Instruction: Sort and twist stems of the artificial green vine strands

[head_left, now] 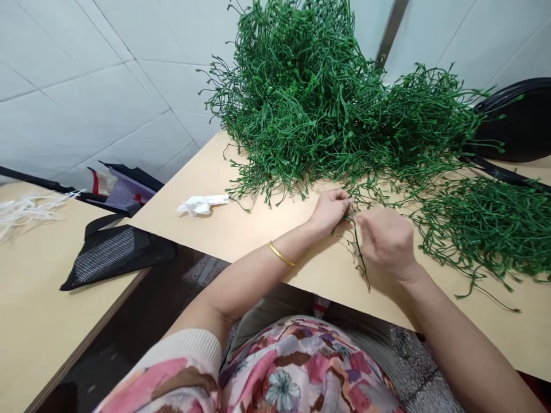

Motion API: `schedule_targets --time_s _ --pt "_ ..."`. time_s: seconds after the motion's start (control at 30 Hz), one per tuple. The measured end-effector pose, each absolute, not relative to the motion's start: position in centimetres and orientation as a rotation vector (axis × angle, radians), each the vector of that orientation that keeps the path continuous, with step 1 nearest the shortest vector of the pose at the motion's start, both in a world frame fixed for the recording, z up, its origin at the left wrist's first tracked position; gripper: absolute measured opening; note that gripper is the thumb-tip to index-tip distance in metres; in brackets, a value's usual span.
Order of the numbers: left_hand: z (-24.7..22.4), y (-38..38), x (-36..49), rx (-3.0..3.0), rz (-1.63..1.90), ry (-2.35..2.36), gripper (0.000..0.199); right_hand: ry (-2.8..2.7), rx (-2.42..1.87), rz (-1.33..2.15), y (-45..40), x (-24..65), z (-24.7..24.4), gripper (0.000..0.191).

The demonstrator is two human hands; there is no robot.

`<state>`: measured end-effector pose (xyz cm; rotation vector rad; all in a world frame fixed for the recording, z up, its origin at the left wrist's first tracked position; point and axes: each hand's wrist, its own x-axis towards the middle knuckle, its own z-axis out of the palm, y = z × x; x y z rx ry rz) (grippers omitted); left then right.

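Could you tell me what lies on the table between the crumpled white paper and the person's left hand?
In the head view, only bare table separates the white paper from the left hand, apart from a few stray green tips from the pile.

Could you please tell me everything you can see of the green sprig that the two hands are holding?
The green sprig is a thin, dark green stem with short side shoots, plastic by its look. It hangs roughly upright from the fingers, its lower end trailing over the tan table toward the near edge. The left hand pinches its top, and the right hand holds it just beside. It sits in front of the big green pile of similar stems; whether it is joined to strands there cannot be told.
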<state>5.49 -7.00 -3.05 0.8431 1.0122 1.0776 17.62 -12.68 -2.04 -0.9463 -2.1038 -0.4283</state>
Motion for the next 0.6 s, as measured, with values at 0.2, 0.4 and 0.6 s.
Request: schedule_targets --time_s 0.2,0.4,0.6 --pt "-3.6 -6.3 4.0 0.801 1.026 0.814 0.018 -1.800 -1.270 -0.024 -10.9 20.1 -2.5 0.019" --pt "-3.4 -6.5 4.3 0.880 1.019 0.901 0.018 -1.739 -1.417 -0.072 -11.4 19.6 -2.4 0.025" --pt "-3.1 -6.9 4.3 0.865 1.034 0.892 0.017 -1.838 -1.552 0.464 -11.4 18.1 -2.8 0.028"
